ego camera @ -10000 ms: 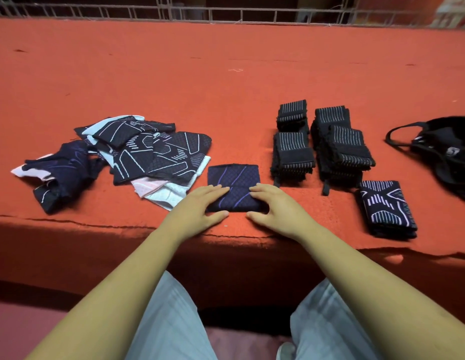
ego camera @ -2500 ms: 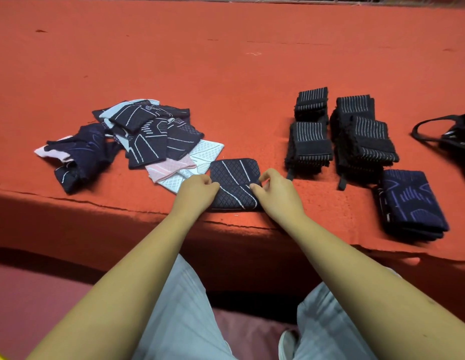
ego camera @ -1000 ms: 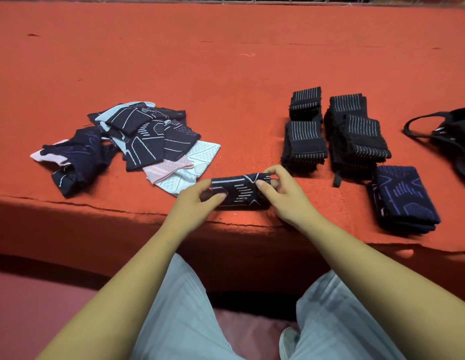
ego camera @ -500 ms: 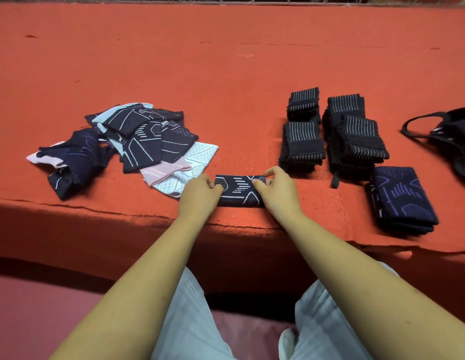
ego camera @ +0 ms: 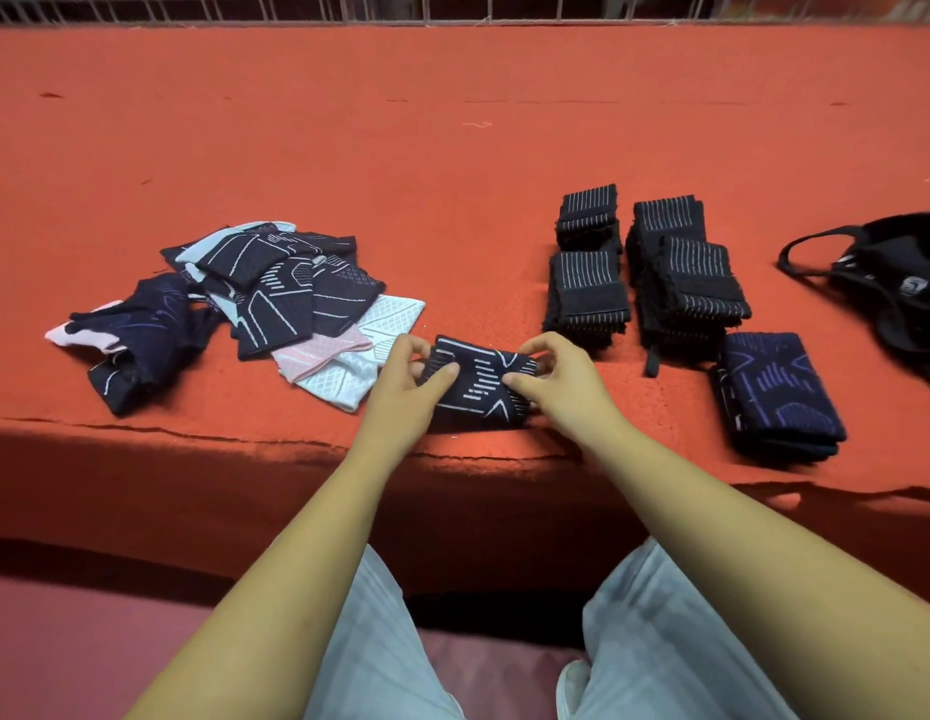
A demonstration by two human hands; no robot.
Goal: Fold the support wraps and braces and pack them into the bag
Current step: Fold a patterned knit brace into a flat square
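Note:
A dark folded brace [ego camera: 478, 381] with white line markings sits near the front edge of the orange table [ego camera: 452, 148]. My left hand [ego camera: 405, 392] pinches its left end and my right hand [ego camera: 561, 387] pinches its right end, thumbs on top. To the left lies a loose pile of unfolded braces [ego camera: 275, 298], dark, white and pink. On the right stand stacks of folded striped wraps [ego camera: 644, 272] and a stack of folded dark braces with purple markings [ego camera: 774, 392]. The black bag [ego camera: 899, 283] lies at the far right, partly cut off.
A separate crumpled dark brace [ego camera: 135, 335] lies at the far left. A metal rail [ego camera: 452, 5] runs along the table's far side. My knees in light trousers [ego camera: 379, 641] are below the table's front edge.
Over the last seconds the flat brace was folded into a narrow band. Since half a second ago both hands have lifted its ends slightly, and the view has tilted a little.

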